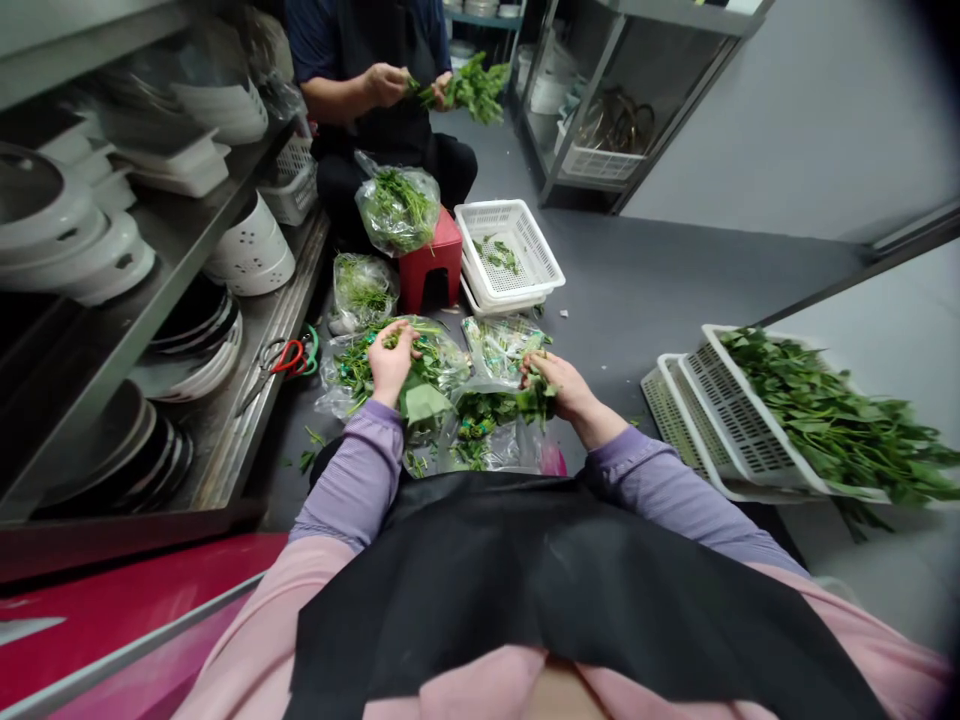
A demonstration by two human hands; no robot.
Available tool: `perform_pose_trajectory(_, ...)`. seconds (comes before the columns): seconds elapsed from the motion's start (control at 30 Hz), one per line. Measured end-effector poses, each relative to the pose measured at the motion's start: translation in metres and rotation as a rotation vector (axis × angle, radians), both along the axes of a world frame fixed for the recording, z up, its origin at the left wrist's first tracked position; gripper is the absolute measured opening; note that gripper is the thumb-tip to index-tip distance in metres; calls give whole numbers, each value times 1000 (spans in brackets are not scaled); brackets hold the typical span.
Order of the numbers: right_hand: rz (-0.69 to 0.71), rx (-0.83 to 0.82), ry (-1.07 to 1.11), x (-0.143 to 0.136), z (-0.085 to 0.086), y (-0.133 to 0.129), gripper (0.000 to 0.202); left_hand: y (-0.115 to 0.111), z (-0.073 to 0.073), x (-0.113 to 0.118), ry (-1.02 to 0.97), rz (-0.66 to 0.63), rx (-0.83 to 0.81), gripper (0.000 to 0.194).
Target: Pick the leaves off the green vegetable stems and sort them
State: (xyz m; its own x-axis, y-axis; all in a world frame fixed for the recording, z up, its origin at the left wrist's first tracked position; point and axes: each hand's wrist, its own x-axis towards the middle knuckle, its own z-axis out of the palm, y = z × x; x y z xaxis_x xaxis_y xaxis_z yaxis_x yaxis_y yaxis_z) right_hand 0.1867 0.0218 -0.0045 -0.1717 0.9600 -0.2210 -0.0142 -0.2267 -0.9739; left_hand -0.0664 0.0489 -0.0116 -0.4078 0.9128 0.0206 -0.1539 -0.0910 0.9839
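Observation:
My left hand (394, 358) is closed on some green stems over an open plastic bag of stems and leaves (352, 362). A broad green leaf (426, 402) hangs just below it. On the other side, my right hand (562, 385) is closed round a small bunch of leafy greens (537, 392). Between my hands and close to my apron lies another plastic bag (487, 442) with cut greens inside. A patterned plastic bag (501, 345) is beyond it on the floor.
A person (367, 90) opposite holds greens. Near them are a red stool (431, 262), a bagged bunch (401, 205) and a white basket (517, 235). Baskets of leafy greens (810, 410) stand at right. Scissors (289, 357) lie on the left shelf (232, 440) beside dishes.

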Motion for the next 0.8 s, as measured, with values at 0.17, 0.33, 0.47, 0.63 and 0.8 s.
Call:
perform_pose_trajectory(0.17,164,87,34,12,22,-1,32,11,-6,-17,-177,-248,-71,47)
perform_pose_trajectory(0.33,267,350,-348,-19,54,1,21,-11,3,13,-499,-756,40,58)
perform_pose_trajectory(0.47,277,436,-557,-55,54,0,18,-22,4,31,-578,-874,49,60)
perform_pose_trajectory(0.63,258,342,-444,-67,38,-4,18,-29,6,34,-456,-906,80,56)
perform_pose_trajectory(0.8,207,163,-147,-66,32,-10,30,-30,7,33,-322,-958,92,50)
